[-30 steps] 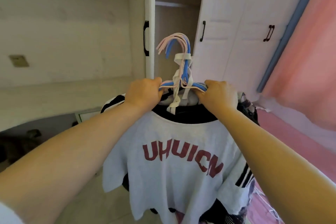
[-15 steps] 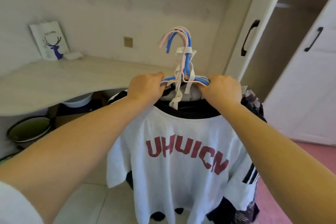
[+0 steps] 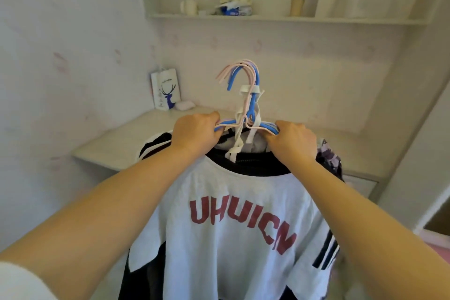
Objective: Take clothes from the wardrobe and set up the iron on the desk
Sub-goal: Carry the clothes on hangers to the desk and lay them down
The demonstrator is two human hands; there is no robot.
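Note:
I hold a bundle of several pink and blue hangers (image 3: 248, 85) in front of me, hooks pointing up. My left hand (image 3: 196, 133) grips their left shoulder ends and my right hand (image 3: 291, 142) grips the right ends. Clothes hang from them: in front a white T-shirt (image 3: 233, 221) with red letters and a black collar, behind it darker garments and a patterned one (image 3: 328, 156) at the right. Beyond the clothes lies the pale desk (image 3: 126, 139). No iron is in view.
A white paper bag with a blue deer (image 3: 166, 89) stands at the desk's back left corner beside a small pale object (image 3: 185, 105). A wall shelf (image 3: 280, 18) above holds a cup, a box and a white appliance. A wardrobe panel (image 3: 418, 148) rises at the right.
The view has swung left from the open wardrobe to the desk and shelf. Both hands keep the same hold on the hangers, and the clothes have travelled with them.

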